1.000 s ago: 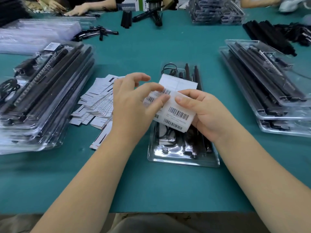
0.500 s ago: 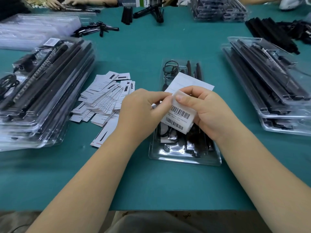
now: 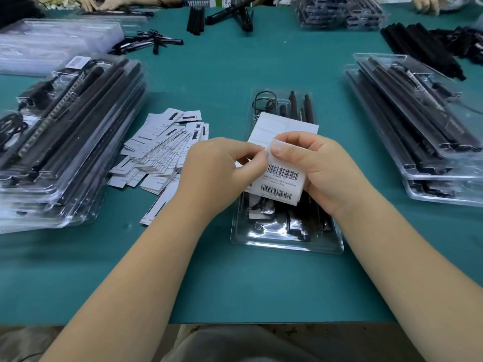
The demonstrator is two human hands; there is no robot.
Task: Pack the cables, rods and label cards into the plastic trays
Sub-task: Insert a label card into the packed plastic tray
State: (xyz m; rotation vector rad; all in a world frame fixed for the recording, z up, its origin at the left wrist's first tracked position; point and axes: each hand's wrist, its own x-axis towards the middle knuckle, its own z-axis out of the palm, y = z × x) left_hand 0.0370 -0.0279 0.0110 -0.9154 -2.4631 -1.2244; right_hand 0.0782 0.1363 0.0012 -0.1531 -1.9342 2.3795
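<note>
Peeling barcode label from sheet: pinched by left hand and right hand fingertips; sticking onto tray likely next.

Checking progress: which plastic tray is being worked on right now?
The single tray at centre, under both hands peeling a barcode label sheet; the others sit stacked at left and right.
</note>
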